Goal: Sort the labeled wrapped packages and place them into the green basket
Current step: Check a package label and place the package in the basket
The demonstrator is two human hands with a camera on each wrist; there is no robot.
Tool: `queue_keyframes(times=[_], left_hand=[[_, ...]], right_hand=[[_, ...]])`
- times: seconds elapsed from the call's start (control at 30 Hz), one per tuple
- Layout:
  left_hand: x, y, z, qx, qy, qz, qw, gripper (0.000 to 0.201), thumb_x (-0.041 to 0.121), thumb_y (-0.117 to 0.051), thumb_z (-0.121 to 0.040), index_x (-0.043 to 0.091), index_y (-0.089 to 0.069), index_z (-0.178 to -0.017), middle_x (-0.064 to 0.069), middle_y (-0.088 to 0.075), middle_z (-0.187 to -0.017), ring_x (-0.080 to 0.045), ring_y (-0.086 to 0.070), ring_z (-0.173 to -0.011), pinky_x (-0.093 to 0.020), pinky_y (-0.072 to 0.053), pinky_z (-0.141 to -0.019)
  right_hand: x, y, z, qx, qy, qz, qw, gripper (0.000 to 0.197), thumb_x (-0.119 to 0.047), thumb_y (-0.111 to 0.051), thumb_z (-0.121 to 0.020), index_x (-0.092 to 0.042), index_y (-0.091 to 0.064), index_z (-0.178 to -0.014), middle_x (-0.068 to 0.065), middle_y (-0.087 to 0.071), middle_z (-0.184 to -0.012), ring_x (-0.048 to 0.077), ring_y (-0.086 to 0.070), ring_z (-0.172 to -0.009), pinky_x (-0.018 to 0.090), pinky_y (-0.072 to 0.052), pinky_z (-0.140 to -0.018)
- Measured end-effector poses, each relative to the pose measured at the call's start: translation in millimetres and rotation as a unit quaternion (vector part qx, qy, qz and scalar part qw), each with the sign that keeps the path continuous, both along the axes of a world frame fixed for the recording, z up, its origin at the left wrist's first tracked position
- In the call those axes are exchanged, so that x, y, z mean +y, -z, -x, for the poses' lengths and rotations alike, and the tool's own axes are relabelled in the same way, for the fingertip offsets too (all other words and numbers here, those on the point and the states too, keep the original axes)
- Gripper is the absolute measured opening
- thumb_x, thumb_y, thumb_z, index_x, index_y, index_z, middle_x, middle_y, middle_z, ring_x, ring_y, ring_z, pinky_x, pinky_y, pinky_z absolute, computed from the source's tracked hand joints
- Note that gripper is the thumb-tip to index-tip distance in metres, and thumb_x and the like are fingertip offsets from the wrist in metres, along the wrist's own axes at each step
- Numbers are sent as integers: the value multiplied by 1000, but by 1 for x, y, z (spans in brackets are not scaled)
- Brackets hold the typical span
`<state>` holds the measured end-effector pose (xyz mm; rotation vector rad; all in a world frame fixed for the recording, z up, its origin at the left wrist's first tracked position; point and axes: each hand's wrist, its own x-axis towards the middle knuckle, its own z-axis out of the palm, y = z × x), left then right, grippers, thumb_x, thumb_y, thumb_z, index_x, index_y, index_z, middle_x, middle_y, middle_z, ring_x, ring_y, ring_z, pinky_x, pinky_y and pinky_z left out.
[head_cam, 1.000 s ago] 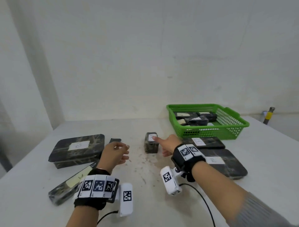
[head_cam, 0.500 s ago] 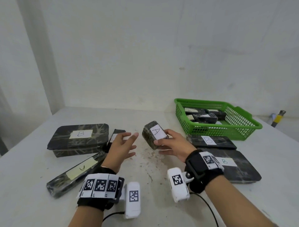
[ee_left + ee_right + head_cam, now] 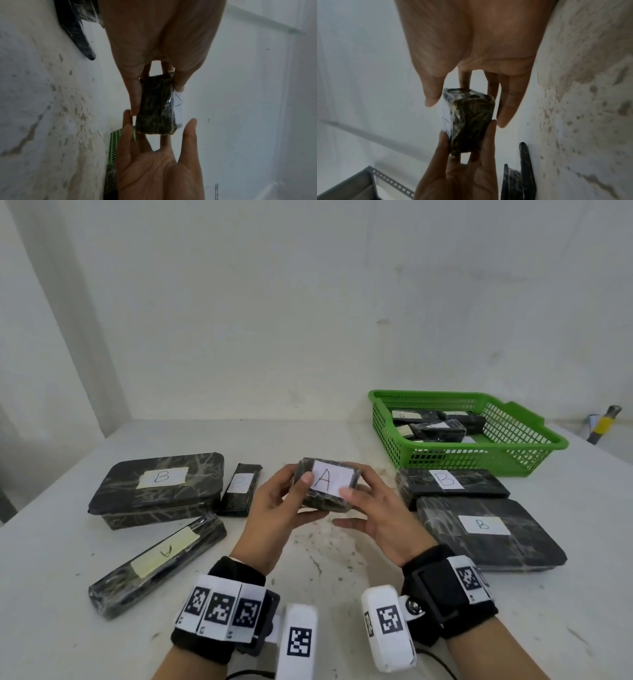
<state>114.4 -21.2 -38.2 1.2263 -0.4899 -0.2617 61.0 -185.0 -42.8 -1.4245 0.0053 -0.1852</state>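
Pinching the small package (image 3: 327, 487) (label A up) from both sides, the left hand (image 3: 274, 511) and right hand (image 3: 380, 518) hold it mid-frame above the table (image 3: 342, 563), lower left of the green basket (image 3: 479, 453).

Green basket (image 3: 479, 455), dark marbled packages (image 3: 156, 491)

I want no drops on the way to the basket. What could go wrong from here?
1. The A package is pinched only at its ends by the left hand and right hand; its glossy wrap might slip.
2. The green basket already holds packages, so it may land askew.
3. Two B packages lie before the basket and could be knocked.
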Motion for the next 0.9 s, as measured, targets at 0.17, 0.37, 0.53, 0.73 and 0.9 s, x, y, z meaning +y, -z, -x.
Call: queue_keyframes(times=[0.17,0.37,0.53,0.73,0.9], left_hand=[[-1,-1,4,-14,6,23,1000,33,30,-66,-89,10,-65,-115,-19,-66,-117,-26,-67,-106,-42,-58,-88],[3,-4,5,-25,48,32,998,36,33,-57,-90,23,-66,-123,-9,-67,-121,-24,-66,-112,-37,-58,-86],[3,-3,6,-45,2,46,998,24,27,-61,-91,11,-72,-107,-19,-69,-108,-31,-68,-102,-36,-59,-77],[4,-5,11,-30,53,36,997,36,29,-53,-90,5,-67,-113,-15,-70,-108,-29,-69,-101,-43,-59,-80],[2,-7,12,-43,12,27,999,27,26,-61,-93,4,-70,-107,-24,-69,-108,-33,-71,-98,-41,-61,-74]], right_hand=[[11,-5,4,-60,72,-21,995,39,-38,-63,-80,-20,-65,-115,18,-69,-107,21,-70,-92,35,-59,-70],[13,-9,7,-90,70,-26,993,36,-32,-62,-84,-13,-65,-114,14,-71,-107,24,-70,-97,33,-58,-77],[15,-10,11,-86,61,-13,994,41,-41,-61,-91,-9,-63,-116,19,-68,-115,31,-68,-104,35,-57,-82],[15,-16,17,-106,99,-1,989,35,-41,-58,-85,-9,-69,-95,16,-70,-93,24,-68,-85,40,-60,-75],[11,-16,19,-91,60,12,994,33,-41,-56,-86,-13,-68,-95,13,-71,-95,22,-70,-89,37,-60,-74]])
